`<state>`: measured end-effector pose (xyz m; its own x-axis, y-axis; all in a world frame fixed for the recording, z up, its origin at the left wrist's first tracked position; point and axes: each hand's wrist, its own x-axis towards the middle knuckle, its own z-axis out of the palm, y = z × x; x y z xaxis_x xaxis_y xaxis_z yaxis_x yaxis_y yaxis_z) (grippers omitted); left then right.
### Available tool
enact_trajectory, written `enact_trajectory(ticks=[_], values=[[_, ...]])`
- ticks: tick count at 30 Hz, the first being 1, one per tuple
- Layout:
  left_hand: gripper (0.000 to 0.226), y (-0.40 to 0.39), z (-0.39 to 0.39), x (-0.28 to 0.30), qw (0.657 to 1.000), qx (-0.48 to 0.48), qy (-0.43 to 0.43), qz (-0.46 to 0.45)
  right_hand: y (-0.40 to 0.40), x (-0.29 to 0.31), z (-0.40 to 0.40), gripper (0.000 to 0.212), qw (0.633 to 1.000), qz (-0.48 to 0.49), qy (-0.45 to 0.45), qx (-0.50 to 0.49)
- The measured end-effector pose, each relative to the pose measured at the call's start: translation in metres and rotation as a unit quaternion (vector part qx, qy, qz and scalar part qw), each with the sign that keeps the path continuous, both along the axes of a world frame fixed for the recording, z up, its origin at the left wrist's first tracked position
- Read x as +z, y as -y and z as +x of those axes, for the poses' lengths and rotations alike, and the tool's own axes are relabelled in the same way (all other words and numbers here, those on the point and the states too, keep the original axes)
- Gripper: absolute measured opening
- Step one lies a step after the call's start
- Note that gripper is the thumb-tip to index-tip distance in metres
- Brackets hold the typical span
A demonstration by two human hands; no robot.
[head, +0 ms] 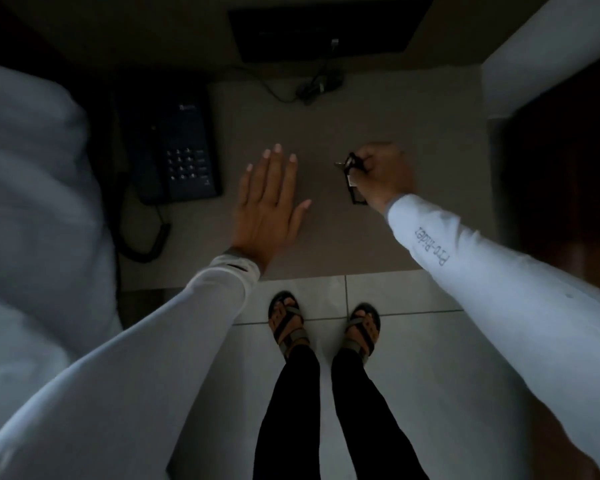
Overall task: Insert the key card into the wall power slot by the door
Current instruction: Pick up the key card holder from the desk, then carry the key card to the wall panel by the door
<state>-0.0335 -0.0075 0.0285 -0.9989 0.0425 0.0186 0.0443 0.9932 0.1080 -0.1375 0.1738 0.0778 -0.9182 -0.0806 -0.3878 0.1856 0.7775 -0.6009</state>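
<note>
In the dim head view my right hand [383, 171] is closed around a key bunch with a dark flat key tag [355, 194] hanging below the fist, just above the grey bedside tabletop [326, 126]. A small metal key tip sticks out to the left of the fist. My left hand [269, 202] lies flat, fingers spread, palm down over the tabletop and holds nothing. No wall power slot or door is visible.
A dark desk phone [184, 150] with a coiled cord sits on the table's left. A tangled cable [314, 86] lies at the back under a black panel [329, 26]. White bedding [32, 202] is left; a dark wooden surface [561, 168] right; tiled floor [430, 358] below.
</note>
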Motion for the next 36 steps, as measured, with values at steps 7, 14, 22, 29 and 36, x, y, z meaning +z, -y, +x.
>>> enact_trajectory(ticks=[7, 14, 22, 29, 36], values=[[0.066, -0.012, -0.082, 0.154, 0.988, -0.052, -0.144, -0.029, -0.037, 0.151, -0.034, 0.019, 0.989, -0.022, -0.137, -0.057], [0.066, -0.06, -0.163, 0.374, 0.95, -0.115, -0.291, -0.019, -0.099, 0.375, -0.079, 0.019, 0.961, -0.021, -0.257, -0.102], [0.066, -0.162, -0.204, 0.637, 0.873, -0.187, -0.451, 0.012, -0.195, 0.643, -0.057, 0.022, 0.896, -0.02, -0.412, -0.164], [0.07, -0.3, -0.164, 0.799, 0.808, -0.275, -0.516, 0.077, -0.308, 0.81, 0.049, 0.015, 0.814, 0.005, -0.529, -0.238], [0.071, -0.446, -0.079, 0.87, 0.732, -0.39, -0.536, 0.156, -0.41, 0.887, 0.184, 0.009, 0.729, 0.039, -0.572, -0.374]])
